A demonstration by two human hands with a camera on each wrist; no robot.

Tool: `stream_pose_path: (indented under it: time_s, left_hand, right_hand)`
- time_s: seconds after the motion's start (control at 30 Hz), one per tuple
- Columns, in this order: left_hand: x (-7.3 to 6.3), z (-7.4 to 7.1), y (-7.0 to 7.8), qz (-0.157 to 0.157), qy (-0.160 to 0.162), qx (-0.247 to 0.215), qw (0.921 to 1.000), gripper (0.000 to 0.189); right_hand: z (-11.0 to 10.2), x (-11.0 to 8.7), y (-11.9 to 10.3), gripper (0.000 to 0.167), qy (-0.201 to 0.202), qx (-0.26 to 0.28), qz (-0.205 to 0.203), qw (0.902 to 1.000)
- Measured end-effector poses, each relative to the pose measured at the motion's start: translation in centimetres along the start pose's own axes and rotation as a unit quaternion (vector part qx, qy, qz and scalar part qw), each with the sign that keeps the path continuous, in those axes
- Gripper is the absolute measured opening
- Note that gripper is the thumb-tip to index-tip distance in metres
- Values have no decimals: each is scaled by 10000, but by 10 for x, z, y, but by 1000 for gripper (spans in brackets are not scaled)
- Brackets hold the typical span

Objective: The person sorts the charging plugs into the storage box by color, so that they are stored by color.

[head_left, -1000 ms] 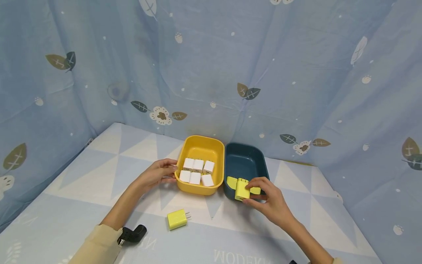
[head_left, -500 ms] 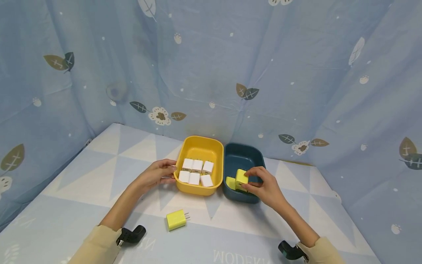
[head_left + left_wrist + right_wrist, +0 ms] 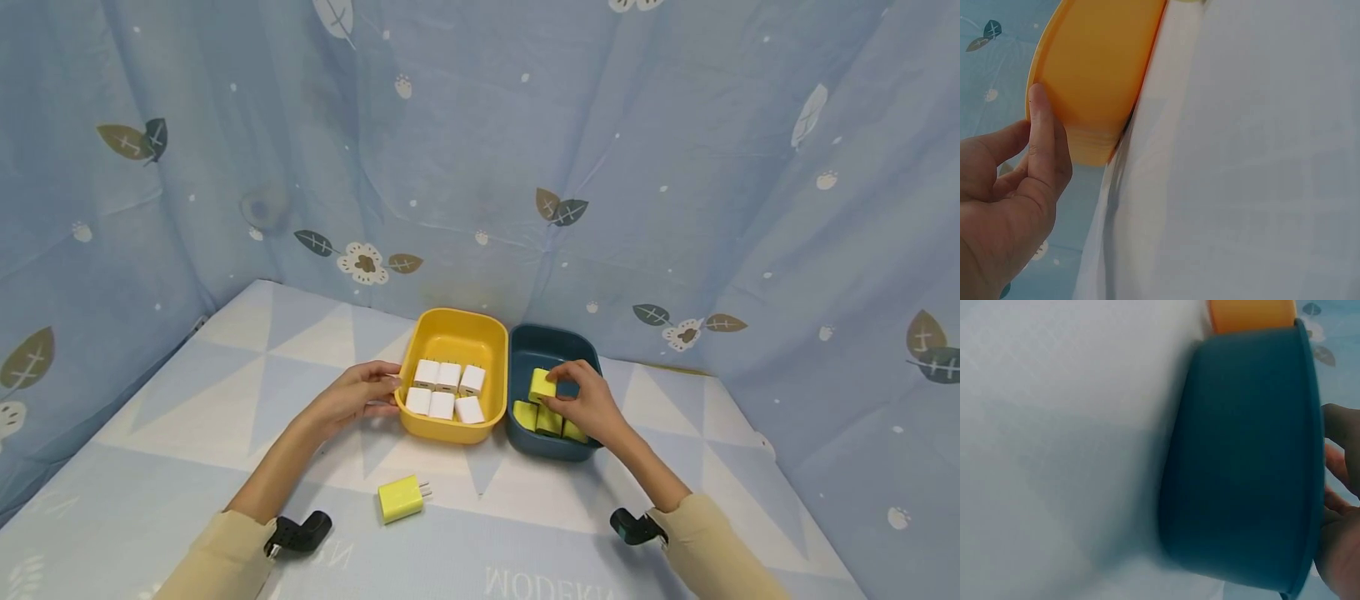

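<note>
My right hand (image 3: 592, 402) pinches a yellow plug charger (image 3: 542, 386) between thumb and fingers, inside the dark blue bin (image 3: 551, 450). Below it, several yellow chargers (image 3: 548, 421) lie in a row at the bin's near end. In the right wrist view the blue bin's wall (image 3: 1241, 456) hides the charger, with part of the hand beyond the rim. My left hand (image 3: 360, 392) holds the rim of the yellow bin (image 3: 453, 429) at its left side, fingers along the outer wall in the left wrist view. Several white chargers (image 3: 447, 377) sit in two rows in that bin.
Another yellow charger (image 3: 401, 499) lies on the patterned tablecloth (image 3: 450, 550) in front of the bins, prongs pointing right. The two bins stand side by side near the blue curtain (image 3: 465, 150) at the back. A black wrist camera is on each forearm.
My right hand has moved the yellow charger away from me, from over the blue bin's near edge to beyond the front row inside. The left hand stays at the yellow bin.
</note>
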State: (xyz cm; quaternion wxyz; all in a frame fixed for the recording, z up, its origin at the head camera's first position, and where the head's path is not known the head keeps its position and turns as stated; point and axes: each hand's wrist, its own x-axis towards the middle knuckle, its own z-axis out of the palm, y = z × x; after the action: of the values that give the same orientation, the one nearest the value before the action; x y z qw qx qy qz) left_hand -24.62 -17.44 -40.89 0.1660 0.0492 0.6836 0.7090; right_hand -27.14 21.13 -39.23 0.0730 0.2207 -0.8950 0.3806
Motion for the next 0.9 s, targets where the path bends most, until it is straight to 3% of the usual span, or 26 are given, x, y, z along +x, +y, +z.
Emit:
stream_pose_path:
  time_s: [0.17, 0.37, 0.6, 0.8, 0.9]
  left_hand:
    - [0, 0, 0, 10, -3, -2, 10000, 49]
    - [1, 0, 0, -17, 15, -8, 10000, 48]
    - [1, 0, -1, 46, -27, -58, 10000, 48]
    - [0, 1, -1, 53, 10, -66, 10000, 46]
    - [0, 1, -1, 47, 23, -55, 10000, 46]
  right_hand:
    - [5, 10, 4, 28, -31, -311, 124, 9994]
    - [10, 19, 7, 27, -196, -261, 308, 9990]
    - [18, 25, 10, 21, -193, -406, 229, 9987]
    - [22, 30, 13, 21, -330, -369, 710, 9963]
    - [23, 30, 14, 18, -374, -448, 737, 9956]
